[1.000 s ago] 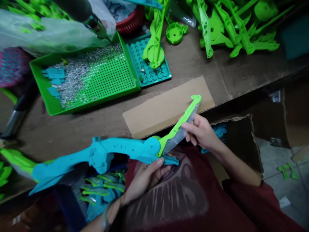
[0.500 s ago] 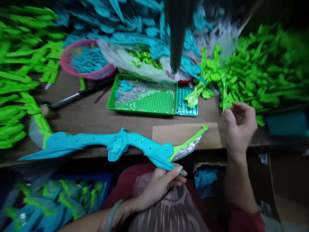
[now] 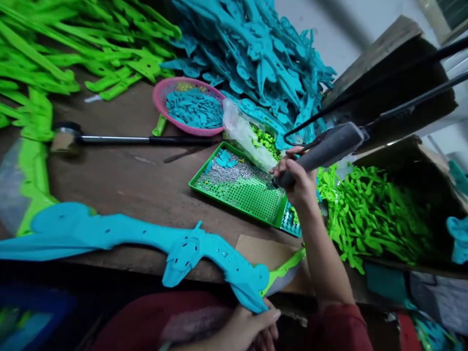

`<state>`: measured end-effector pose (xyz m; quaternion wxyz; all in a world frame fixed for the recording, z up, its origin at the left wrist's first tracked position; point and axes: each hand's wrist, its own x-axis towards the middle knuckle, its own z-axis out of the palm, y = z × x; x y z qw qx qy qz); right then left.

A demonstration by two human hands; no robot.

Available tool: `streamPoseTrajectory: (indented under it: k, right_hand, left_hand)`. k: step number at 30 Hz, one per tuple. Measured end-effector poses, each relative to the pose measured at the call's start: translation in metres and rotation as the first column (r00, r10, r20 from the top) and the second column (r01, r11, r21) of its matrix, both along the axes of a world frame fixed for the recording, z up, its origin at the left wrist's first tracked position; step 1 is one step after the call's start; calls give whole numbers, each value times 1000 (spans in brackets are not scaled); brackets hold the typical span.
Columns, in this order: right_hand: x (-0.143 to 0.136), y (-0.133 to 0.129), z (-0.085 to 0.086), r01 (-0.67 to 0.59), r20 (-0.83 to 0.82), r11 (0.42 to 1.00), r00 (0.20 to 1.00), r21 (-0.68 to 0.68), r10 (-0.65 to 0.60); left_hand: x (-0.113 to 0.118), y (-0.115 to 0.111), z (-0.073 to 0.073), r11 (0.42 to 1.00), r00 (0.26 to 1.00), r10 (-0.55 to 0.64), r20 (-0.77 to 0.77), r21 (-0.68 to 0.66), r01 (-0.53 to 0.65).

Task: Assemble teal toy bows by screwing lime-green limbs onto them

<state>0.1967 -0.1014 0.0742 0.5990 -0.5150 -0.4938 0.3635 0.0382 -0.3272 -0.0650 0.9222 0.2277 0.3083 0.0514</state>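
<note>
A blue plastic toy bow (image 3: 135, 234) lies along the front edge of the bench. It has a green-and-clear limb (image 3: 285, 269) at its right end and a green limb (image 3: 34, 170) at its left. My left hand (image 3: 252, 326) is closed round the pointed blue tip below the right-hand limb. Up at the right, my right hand (image 3: 302, 183) is wrapped round a dark corded electric screwdriver (image 3: 331, 146), tilted with its lower end over the green tray (image 3: 252, 197). Small silver screws (image 3: 234, 171) and a few blue pieces lie in that tray.
A hammer (image 3: 113, 140) lies behind the bow. Farther back stand a pink basket (image 3: 159, 100) of blue parts and a plastic bag (image 3: 236, 124) with green pieces. Piles of green parts (image 3: 369, 214) and blue parts (image 3: 256, 53) surround the bench. A cardboard piece (image 3: 259, 248) lies beneath the right limb.
My right hand has moved from beside the right green pile up to the screwdriver and grasped it. The screwdriver has tilted. My left hand still holds the bow's tip; the view has turned.
</note>
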Motion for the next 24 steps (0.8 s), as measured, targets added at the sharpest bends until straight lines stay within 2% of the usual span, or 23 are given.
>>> streamPoseTrajectory:
  k: [3, 6, 12, 16, 18, 20, 22, 24]
  right_hand:
    - [-26, 20, -31, 188, 61, 981, 980, 58, -191]
    - [-37, 28, -52, 281, 136, 959, 949, 35, -283]
    - [-39, 28, -58, 288, 78, 957, 954, 26, -289]
    - [-40, 33, -64, 277, 136, 961, 952, 7, -276]
    - [-42, 38, -63, 276, 181, 961, 945, 9, -273]
    - [-44, 36, -53, 297, 213, 955, 932, 16, -293]
    - [-45, 20, -35, 333, 208, 943, 920, 31, -332]
    - [-48, -14, -12, 313, 206, 949, 931, -27, -302]
  left_hand:
    - [3, -2, -4, 999, 999, -23, 26, 36, 22]
    - [5, -4, -9, 998, 999, -13, 51, 67, 10]
    - [9, -8, -14, 998, 997, -11, 79, 57, 7]
    - [7, -3, -9, 999, 997, 7, 79, 32, -9]
    - [3, 3, -2, 1000, 996, 21, 83, 4, -22]
    - [-1, 7, 6, 998, 995, 56, 77, -37, -53]
    - [-3, 8, 14, 990, 992, 114, 59, -86, -108]
    - [-3, 7, 20, 975, 984, 178, 32, -143, -171]
